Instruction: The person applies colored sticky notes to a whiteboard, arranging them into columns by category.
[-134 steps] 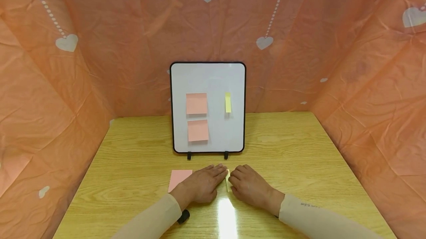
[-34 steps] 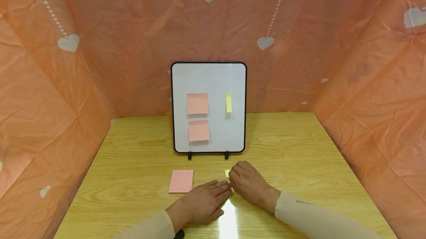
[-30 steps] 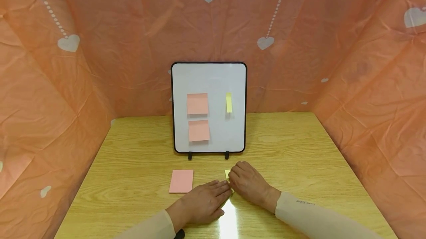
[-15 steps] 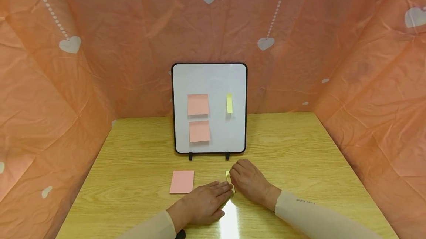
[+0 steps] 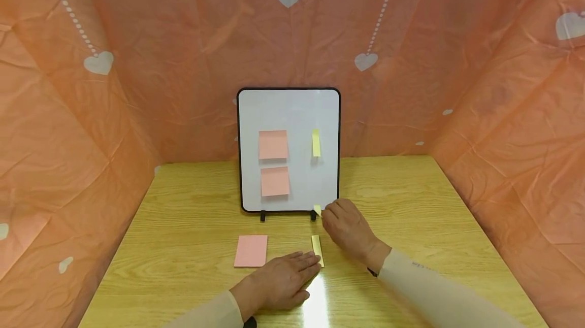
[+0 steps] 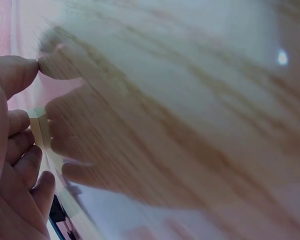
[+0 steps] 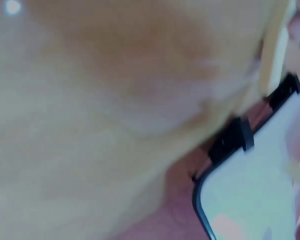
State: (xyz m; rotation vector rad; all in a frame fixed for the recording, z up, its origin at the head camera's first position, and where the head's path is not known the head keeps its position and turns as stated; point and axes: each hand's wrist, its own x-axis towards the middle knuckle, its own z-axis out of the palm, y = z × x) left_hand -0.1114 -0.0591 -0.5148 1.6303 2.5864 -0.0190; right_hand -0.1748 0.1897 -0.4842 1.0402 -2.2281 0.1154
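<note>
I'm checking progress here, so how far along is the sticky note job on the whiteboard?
Done: two pink notes and one yellow strip are on the whiteboard. In hand: the right hand pinches a yellow strip near the board's lower edge. Left: the left hand rests by the yellow pad; the pink pad lies on the table.

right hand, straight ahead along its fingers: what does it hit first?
Most likely the whiteboard, at its lower right corner near the right foot. The right hand pinches a small yellow strip just before it; the depth gap is unclear.
</note>
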